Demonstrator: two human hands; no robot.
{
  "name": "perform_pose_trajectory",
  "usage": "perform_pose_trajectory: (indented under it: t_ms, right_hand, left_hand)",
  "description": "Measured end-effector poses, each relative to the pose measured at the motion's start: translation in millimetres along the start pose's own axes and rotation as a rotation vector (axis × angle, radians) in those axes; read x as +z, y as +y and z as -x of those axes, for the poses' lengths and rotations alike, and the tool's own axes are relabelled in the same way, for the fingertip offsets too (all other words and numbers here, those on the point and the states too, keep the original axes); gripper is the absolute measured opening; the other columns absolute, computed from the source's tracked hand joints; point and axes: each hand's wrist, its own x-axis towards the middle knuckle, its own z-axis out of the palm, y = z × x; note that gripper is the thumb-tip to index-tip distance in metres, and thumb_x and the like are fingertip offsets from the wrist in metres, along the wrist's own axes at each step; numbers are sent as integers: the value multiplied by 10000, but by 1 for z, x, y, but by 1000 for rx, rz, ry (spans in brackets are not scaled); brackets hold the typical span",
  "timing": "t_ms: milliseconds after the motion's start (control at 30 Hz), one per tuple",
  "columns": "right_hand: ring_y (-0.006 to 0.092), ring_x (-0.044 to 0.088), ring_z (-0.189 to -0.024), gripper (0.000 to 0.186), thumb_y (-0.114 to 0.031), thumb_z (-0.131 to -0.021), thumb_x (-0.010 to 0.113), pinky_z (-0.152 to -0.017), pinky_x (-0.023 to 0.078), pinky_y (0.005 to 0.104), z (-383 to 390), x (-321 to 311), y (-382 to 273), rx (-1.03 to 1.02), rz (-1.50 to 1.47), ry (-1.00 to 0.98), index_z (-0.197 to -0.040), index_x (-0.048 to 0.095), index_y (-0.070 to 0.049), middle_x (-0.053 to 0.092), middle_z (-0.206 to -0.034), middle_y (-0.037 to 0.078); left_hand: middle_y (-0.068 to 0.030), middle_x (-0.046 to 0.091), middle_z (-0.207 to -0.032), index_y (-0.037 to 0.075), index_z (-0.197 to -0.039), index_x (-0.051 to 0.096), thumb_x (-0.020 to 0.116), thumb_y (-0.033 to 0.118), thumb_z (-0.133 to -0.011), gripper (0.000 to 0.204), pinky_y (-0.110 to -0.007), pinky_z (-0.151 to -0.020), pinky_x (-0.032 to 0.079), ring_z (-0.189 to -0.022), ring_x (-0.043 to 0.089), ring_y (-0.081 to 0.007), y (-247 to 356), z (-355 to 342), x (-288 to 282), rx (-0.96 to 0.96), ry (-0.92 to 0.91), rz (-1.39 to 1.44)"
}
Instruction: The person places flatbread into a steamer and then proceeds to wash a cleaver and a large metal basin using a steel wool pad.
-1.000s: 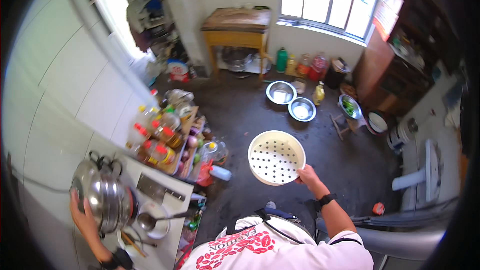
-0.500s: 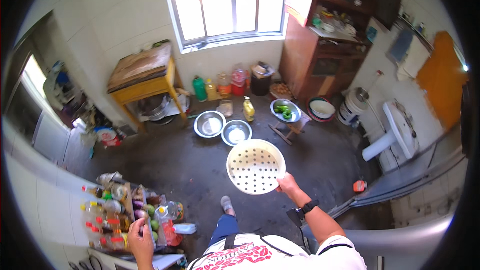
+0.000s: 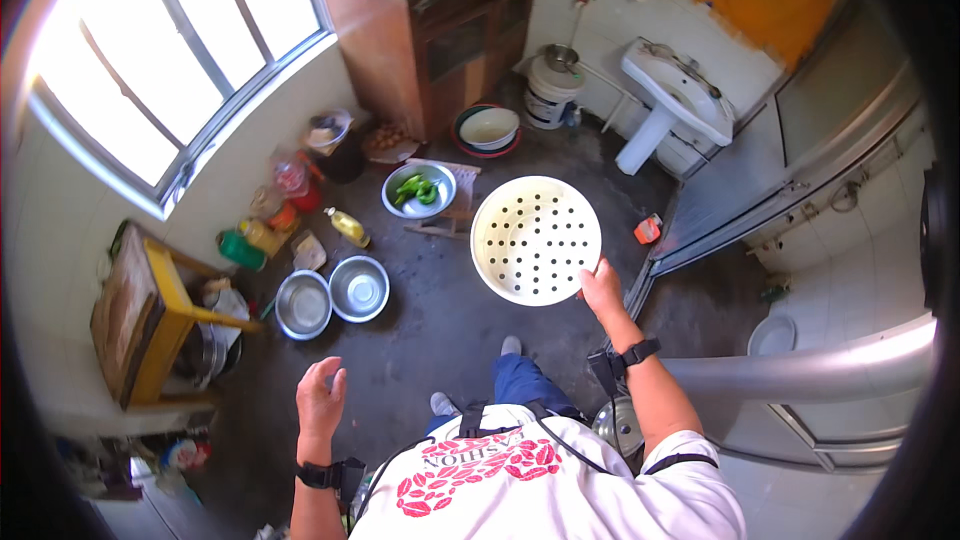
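Note:
My right hand (image 3: 602,290) grips the rim of a round white plastic colander (image 3: 536,230) full of round dark holes. It is held out in front of me, above the dark floor, and nothing lies in it. My left hand (image 3: 320,398) hangs in the air at the lower left, empty, its fingers loosely bent and the thumb apart. Ahead, a metal basin with green peppers (image 3: 420,193) rests on a small wooden stool (image 3: 462,198). Two metal basins, one (image 3: 303,306) beside the other (image 3: 359,289), sit on the floor left of the colander.
A yellow wooden table (image 3: 160,310) stands at the left. Bottles, among them a yellow one (image 3: 348,227), line the window wall. Farther off are a wooden cabinet (image 3: 440,50), a white bucket (image 3: 553,92) and a pedestal sink (image 3: 675,95). A metal-framed door (image 3: 780,180) is at the right.
My view has turned to the right, toward the sink and door. The colander stays in my right hand. My left hand has come away from the shelf of bottles and vegetables.

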Motion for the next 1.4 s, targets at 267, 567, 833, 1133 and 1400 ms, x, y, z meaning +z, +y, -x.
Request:
perform_pose_trajectory:
  t_ms: [267,567,833,1133,1400]
  right_hand:
    - [132,531,-476,174,-99,-771,473,-395,407,258,-106,-39,64,321,-233,-13,-893,551,-1,589,-682,61]
    - [108,478,-398,165,-146,-788,466,-352,353,224,-280,-90,34,406,-391,-43,-839,550,-12,559,-569,50]
    - [101,486,-401,213,-205,-800,478,-352,378,213,-469,-47,-49,266,-565,-107,-814,553,-7,578,-578,81]
    - [82,445,-385,163,-192,-808,492,-319,334,193,-691,-28,-162,121,-689,-156,-829,514,-31,546,-556,73]
    - [72,456,-431,189,-240,-803,530,-364,344,203,-936,30,-287,63,-766,-232,-809,513,-52,550,-593,47]
  left_hand:
    - [-104,597,-796,87,-866,607,630,182,-695,197,-379,-679,458,-772,577,-275,11,-148,132,192,-228,-381]
    - [-129,629,-850,113,-947,631,579,296,-732,288,-389,-727,481,-819,601,-299,35,-246,204,-92,-563,-460]
    - [-133,631,-867,121,-964,627,571,326,-738,310,-401,-733,486,-831,600,-308,47,-373,246,-247,-566,-474]
    - [-136,622,-885,96,-951,622,596,311,-727,312,-394,-733,486,-836,596,-303,72,-485,285,-357,-480,-305]
    - [-133,619,-899,72,-954,619,652,257,-710,308,-378,-749,469,-866,585,-293,104,-495,317,-691,-166,-245]
